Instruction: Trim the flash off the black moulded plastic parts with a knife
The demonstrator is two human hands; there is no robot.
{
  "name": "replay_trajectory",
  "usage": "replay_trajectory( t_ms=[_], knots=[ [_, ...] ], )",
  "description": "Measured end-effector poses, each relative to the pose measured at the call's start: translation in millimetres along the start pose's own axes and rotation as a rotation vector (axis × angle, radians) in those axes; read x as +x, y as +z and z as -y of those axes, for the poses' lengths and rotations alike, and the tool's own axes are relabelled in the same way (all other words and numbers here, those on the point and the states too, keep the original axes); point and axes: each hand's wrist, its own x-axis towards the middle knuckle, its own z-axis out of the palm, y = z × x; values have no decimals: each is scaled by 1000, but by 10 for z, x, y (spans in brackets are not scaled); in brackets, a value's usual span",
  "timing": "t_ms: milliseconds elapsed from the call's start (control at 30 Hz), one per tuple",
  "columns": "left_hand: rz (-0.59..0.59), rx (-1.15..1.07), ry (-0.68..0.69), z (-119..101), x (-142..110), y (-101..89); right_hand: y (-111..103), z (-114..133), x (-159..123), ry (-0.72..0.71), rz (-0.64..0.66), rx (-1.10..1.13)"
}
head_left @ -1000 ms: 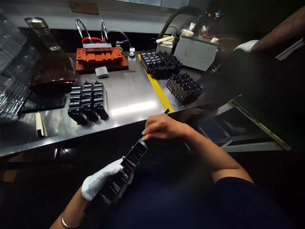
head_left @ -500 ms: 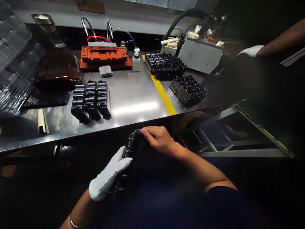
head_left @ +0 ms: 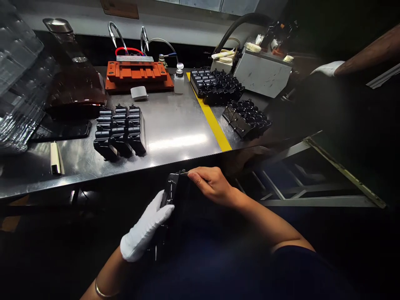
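Observation:
My left hand, in a white cotton glove, grips a black moulded plastic part below the table edge. The part stands nearly edge-on to me, and its lower end fades into shadow. My right hand is bare and pinches a thin pointed tool, mostly hidden by the fingers. The tool's metal tip touches the top end of the part. Behind the steel table edge, several black parts stand in rows.
A steel table with a yellow tape line holds an orange fixture, a dispensing bottle, and more black parts. A clear plastic tray lies at left. A co-worker's gloved hand shows at upper right.
The black part has turned from a slanted, lengthwise position to nearly edge-on. My right hand has moved down from over the table edge to the part's top end, bringing the tool with it.

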Motion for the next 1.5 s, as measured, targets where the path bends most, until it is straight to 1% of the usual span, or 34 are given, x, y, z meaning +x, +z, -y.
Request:
replay_trajectory(
  t_ms=[33,100,167,200,300,400,433,467,500,600,667,733,800,867,1000,1067,1133,1200,1300,1333,1400,1467,1500],
  knots=[
    [-74,11,12,14,19,7,-25,3,7,-24,-43,3],
    [-267,73,44,74,55,24,-69,18,16,-83,-86,-58],
    [-437,152,122,173,80,38,-99,40,14,-147,-57,-155],
    [-485,188,182,230,86,42,-108,51,10,-169,-34,-197],
    [-546,308,419,394,95,25,-123,73,-1,-216,25,-304],
    [-549,460,648,490,102,-16,-139,71,-9,-287,85,-376],
    [-540,487,683,503,101,-25,-144,68,-12,-316,95,-388],
    [-525,494,681,507,98,-28,-150,65,-14,-341,97,-396],
    [-510,481,647,503,91,-25,-155,64,-15,-361,90,-402],
    [-453,359,481,466,58,-1,-170,70,-11,-376,66,-415],
    [-396,279,396,437,39,3,-180,75,-2,-388,89,-418],
    [-332,232,330,406,29,-10,-188,73,6,-435,119,-411],
    [-265,218,292,371,27,-30,-195,64,10,-480,131,-402],
    [-214,215,275,330,27,-42,-200,53,8,-485,135,-409],
    [-178,211,271,268,28,-42,-209,45,-5,-478,167,-414],
    [-183,212,270,270,33,-32,-211,50,-11,-476,160,-420],
    [-215,215,271,296,41,-10,-206,55,-16,-450,140,-442],
    [-308,214,272,333,47,26,-190,55,-25,-429,118,-463],
    [-479,230,254,383,46,80,-165,46,-44,-459,97,-474],
    [-517,248,273,396,42,88,-165,44,-50,-470,86,-465],
    [-548,303,374,427,36,82,-181,47,-59,-452,69,-411],
    [-563,372,489,470,34,49,-214,59,-63,-369,72,-329],
    [-569,399,518,496,36,27,-230,68,-65,-315,81,-289]
  ],
)
